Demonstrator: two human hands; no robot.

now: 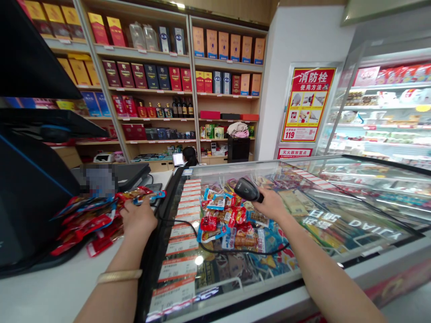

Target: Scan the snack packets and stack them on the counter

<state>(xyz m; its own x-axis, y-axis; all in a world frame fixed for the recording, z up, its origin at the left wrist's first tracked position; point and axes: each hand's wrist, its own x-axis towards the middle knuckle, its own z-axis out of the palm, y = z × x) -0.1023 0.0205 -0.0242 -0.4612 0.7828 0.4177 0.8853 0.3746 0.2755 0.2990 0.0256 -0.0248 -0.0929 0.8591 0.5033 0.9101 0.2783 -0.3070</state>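
Observation:
My right hand [271, 204] is wrapped round the handle of a black barcode scanner [247, 189], held above the glass freezer top. Just left of and below the scanner, several red, blue and clear snack packets [225, 217] lie on the glass. My left hand [138, 217], with a gold bangle on its wrist, is at the right side of a pile of red snack packets [87, 220] on the white counter. Its fingers touch or hold a small packet with a blue end [156, 195]; the grip is partly hidden.
A black cable [218, 251] loops over the freezer lid [215, 282]. At the left stands a dark checkout terminal [30, 197] beside the white counter [50, 291]. Behind are shelves of boxes [151, 76], and a person's head [191, 156] shows beyond the freezer.

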